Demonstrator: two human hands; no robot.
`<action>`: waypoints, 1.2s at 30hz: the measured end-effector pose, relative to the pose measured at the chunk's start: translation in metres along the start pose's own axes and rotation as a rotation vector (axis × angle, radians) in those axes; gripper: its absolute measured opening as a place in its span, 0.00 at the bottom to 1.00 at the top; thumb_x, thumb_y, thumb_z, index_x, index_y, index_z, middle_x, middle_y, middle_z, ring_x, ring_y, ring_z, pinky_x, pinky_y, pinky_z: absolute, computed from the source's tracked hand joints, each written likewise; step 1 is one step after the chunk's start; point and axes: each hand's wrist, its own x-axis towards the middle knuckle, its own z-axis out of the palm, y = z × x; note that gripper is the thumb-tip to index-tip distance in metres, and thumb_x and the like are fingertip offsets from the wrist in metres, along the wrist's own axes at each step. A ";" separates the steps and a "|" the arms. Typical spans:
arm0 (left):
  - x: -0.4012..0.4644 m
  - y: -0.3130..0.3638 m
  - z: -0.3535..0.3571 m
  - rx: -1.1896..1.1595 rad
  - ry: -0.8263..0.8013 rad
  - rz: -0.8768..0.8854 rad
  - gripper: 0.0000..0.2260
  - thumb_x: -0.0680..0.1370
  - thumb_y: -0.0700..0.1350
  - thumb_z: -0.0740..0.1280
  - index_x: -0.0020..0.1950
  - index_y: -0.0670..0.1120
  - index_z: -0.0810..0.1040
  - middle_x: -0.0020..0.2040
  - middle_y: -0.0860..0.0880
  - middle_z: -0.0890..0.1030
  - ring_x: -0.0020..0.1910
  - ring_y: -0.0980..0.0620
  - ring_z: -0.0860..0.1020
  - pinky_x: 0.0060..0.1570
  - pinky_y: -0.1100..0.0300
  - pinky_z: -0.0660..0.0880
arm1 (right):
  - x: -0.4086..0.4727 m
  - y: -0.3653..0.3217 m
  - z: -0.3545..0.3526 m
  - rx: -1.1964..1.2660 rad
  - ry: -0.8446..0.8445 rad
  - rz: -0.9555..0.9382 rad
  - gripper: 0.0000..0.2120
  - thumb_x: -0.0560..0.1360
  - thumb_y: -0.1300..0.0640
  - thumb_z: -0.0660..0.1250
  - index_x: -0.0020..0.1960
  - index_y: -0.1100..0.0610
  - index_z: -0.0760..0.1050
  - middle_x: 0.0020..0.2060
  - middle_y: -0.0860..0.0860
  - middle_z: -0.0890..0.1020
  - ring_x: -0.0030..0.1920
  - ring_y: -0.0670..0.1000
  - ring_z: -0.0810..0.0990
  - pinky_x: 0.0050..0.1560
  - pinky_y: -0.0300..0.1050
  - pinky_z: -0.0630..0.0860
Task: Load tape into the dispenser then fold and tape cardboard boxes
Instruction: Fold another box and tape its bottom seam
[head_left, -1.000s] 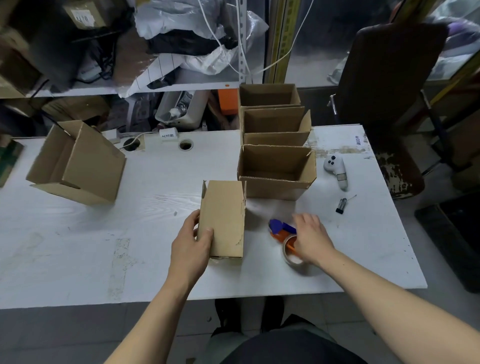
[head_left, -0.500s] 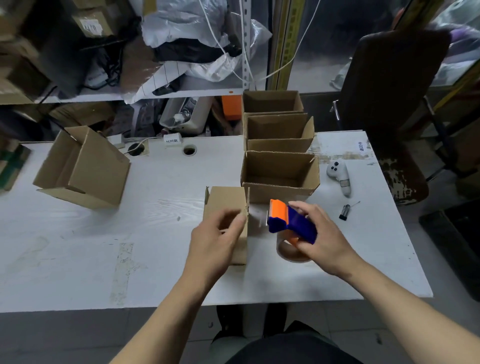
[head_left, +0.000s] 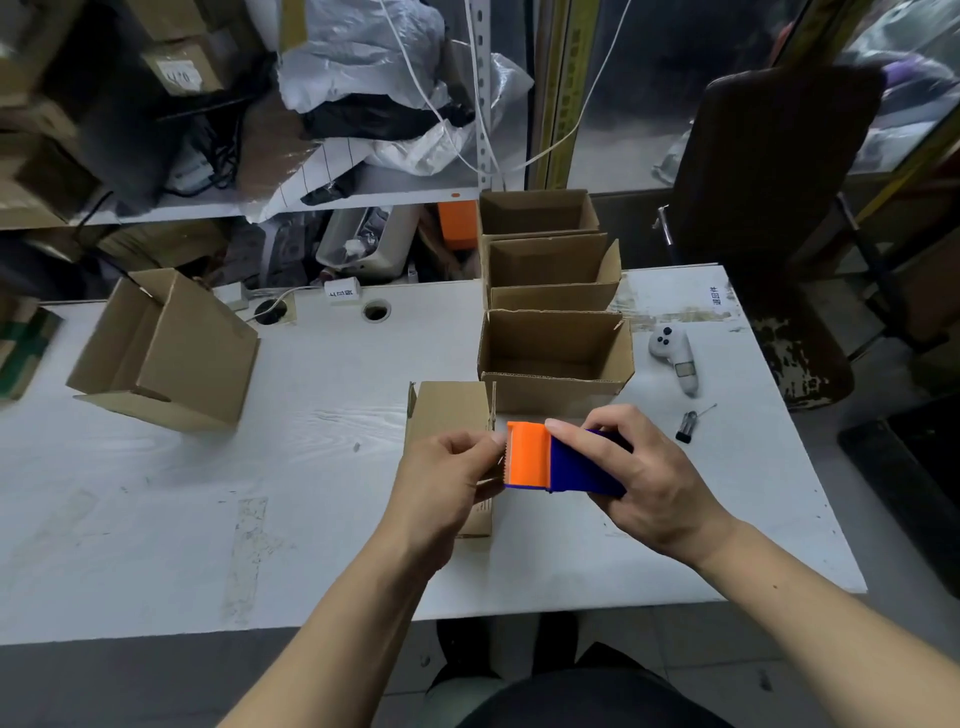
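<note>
1. Above the near edge of the counter, the right hand wraps its grip around the blue body of the tape dispenser, fingers curled over the top, with the orange cutter end pointing left.
2. At that cutter end, the left hand brings its thumb and fingertips together; they appear to pinch the tape's free end, though the tape itself is too thin to make out.
3. Just behind the dispenser, a folded cardboard box stands on the counter, partly hidden by the left hand.
4. Beyond the folded box, three open boxes stand in a row; a fourth box lies tipped well to the left.
5. Risk: the serrated blade sits next to the left fingertips, so a slip could nick them; a lost tape end could snap back onto the roll.
6. Writing: a small white tag and a sticker at the counter's far edge bear characters too blurred to read.
</note>
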 end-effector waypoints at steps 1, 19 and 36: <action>0.001 -0.001 0.000 0.036 0.032 0.019 0.11 0.82 0.49 0.71 0.48 0.42 0.86 0.44 0.46 0.87 0.48 0.47 0.87 0.56 0.50 0.84 | 0.001 -0.001 0.000 -0.015 0.002 -0.011 0.38 0.71 0.63 0.79 0.77 0.53 0.71 0.60 0.55 0.73 0.56 0.55 0.75 0.50 0.45 0.80; 0.003 0.001 -0.012 0.499 0.245 0.253 0.08 0.83 0.49 0.69 0.44 0.54 0.83 0.37 0.58 0.86 0.38 0.60 0.84 0.48 0.52 0.84 | 0.002 0.006 -0.007 -0.080 0.000 -0.049 0.35 0.73 0.66 0.75 0.78 0.54 0.71 0.58 0.57 0.74 0.54 0.55 0.75 0.47 0.50 0.82; 0.013 0.015 -0.022 0.724 0.303 0.418 0.09 0.82 0.48 0.67 0.43 0.49 0.82 0.37 0.55 0.86 0.40 0.53 0.85 0.45 0.53 0.81 | 0.004 0.014 -0.012 -0.297 -0.017 -0.013 0.32 0.75 0.61 0.74 0.78 0.55 0.71 0.56 0.59 0.77 0.51 0.58 0.77 0.42 0.51 0.76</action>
